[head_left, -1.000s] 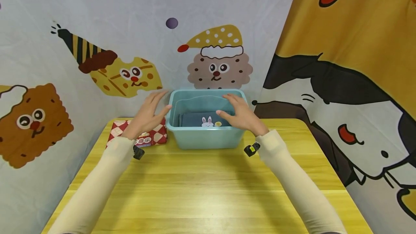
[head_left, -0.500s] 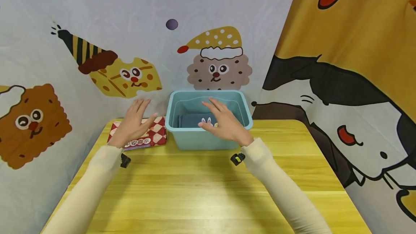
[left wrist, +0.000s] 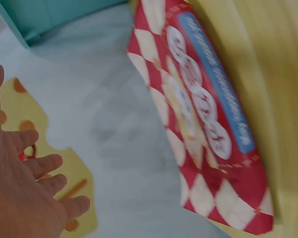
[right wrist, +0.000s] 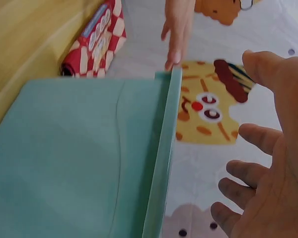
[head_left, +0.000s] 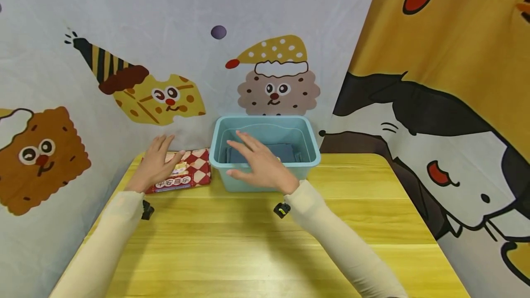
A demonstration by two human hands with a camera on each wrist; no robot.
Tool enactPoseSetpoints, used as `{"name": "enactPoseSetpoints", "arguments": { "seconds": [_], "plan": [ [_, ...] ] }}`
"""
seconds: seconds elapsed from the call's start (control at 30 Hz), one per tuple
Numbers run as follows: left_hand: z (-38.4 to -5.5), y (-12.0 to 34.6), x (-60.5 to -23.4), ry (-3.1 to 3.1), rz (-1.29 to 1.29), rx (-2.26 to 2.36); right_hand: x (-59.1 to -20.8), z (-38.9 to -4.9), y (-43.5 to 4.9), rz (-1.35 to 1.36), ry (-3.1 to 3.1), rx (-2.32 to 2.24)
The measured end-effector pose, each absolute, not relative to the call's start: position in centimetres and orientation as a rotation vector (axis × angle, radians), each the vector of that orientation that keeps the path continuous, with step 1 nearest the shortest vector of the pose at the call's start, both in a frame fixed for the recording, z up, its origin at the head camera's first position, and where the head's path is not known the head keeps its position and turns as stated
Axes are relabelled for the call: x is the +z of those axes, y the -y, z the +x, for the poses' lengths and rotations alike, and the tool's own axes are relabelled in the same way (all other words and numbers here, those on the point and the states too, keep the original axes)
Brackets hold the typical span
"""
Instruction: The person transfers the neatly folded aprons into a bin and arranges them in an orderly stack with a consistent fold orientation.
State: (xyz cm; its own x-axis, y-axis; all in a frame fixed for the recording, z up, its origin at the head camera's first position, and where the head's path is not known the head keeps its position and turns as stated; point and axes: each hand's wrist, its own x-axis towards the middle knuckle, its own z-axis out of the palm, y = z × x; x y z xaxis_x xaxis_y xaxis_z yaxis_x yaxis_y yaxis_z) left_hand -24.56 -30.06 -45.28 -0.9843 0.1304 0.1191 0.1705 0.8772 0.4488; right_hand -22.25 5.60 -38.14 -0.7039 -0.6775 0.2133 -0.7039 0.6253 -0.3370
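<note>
A red-and-cream checked packet (head_left: 194, 168) with printed white characters lies on the table, left of a light blue plastic bin (head_left: 265, 177). My left hand (head_left: 154, 162) hovers over the packet's left end, fingers spread and holding nothing. In the left wrist view the packet (left wrist: 196, 99) stands apart from that hand's fingers (left wrist: 49, 166). My right hand (head_left: 258, 162) is above the bin's front rim, fingers extended, thumb apart, nothing in it. Folded dark blue cloth (head_left: 281, 151) lies inside the bin, partly hidden behind the right hand.
The yellow wood-grain table (head_left: 248, 252) carries the bin and packet near its back edge. Behind it hangs a white cloth (head_left: 165, 13) printed with cartoon figures; a yellow curtain (head_left: 463, 36) with a large cartoon animal hangs at the right.
Both hands have moved left. The left hand has gone from beside the bin to over the packet, the right from the bin's right part to its front left. Bin and packet stay in place.
</note>
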Motion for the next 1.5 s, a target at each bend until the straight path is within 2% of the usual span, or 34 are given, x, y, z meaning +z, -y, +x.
{"name": "enactPoseSetpoints", "arguments": {
  "seconds": [0.83,1.5],
  "plan": [
    [-24.4,35.9,-50.2,3.114,-0.106,-0.637,-40.8,-18.6,4.1,1.525,2.827,0.368],
    [-24.8,36.7,-53.1,3.241,-0.105,-0.520,-48.0,-21.8,6.4,1.289,3.198,0.398]
  ]
}}
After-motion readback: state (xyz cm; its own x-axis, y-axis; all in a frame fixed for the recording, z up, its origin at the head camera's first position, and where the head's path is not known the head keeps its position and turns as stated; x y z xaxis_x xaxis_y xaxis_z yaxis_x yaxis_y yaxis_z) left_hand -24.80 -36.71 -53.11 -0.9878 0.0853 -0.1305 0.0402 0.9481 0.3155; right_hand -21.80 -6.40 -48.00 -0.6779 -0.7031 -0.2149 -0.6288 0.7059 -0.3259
